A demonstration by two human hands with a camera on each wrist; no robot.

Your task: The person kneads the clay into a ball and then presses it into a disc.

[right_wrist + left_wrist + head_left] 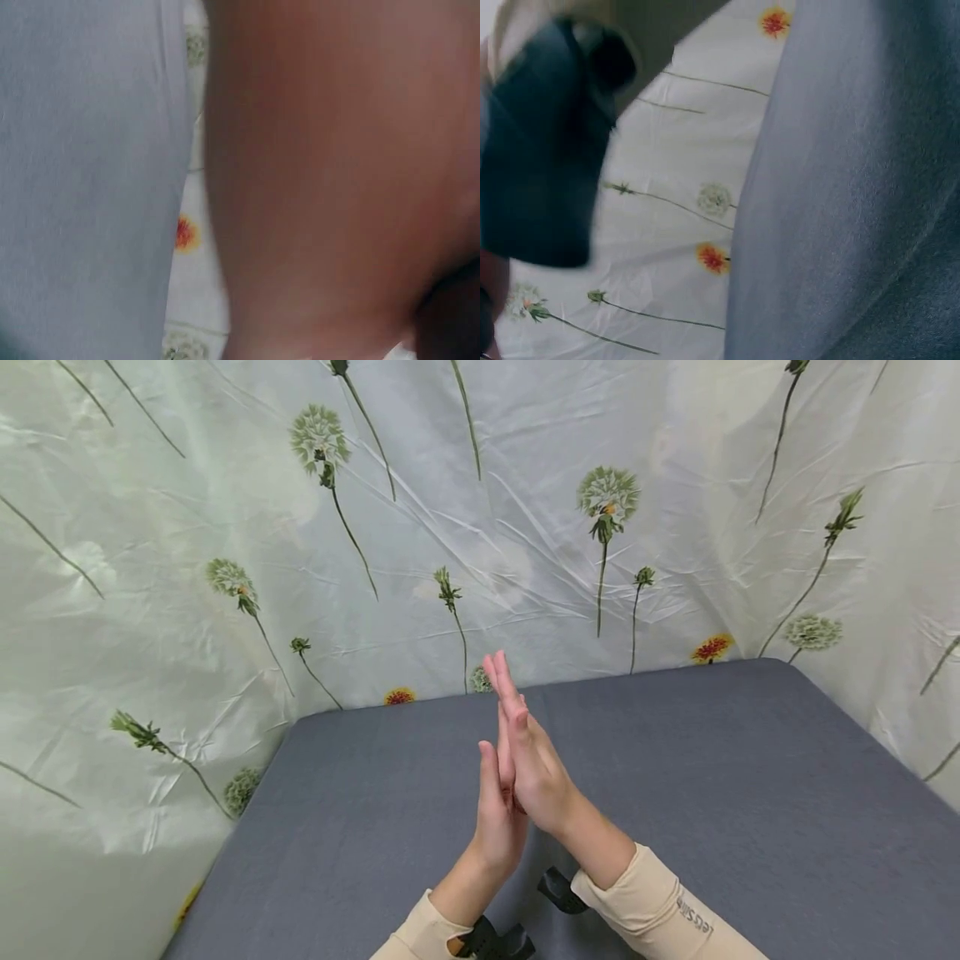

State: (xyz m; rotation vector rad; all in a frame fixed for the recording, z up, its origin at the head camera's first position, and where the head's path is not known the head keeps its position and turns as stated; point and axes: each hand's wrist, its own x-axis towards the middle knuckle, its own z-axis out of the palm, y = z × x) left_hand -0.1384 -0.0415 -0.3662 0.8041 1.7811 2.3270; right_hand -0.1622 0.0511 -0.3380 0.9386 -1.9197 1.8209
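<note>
Grey fabric covers the desk (375,810) beneath and beyond the left hand (500,827) and right hand (542,781), which meet palm to palm, fingers nearly straight, holding no visible object. Even contact calls for palms flush and fingertips aligned. Inner palms and parts of the left fingers are hidden; wrist views miss the contact.

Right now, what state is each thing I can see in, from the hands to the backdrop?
Left hand: raised, thumb straight, fingers partly hidden, against the right hand.
Right hand: raised, fingers straight, leaning left.
Right sleeve: bunched at the cuff.
Black wrist devices: one near each cuff; on or off, can't tell.
Grey surface: flat.
Flowered backdrop: creased.
</note>
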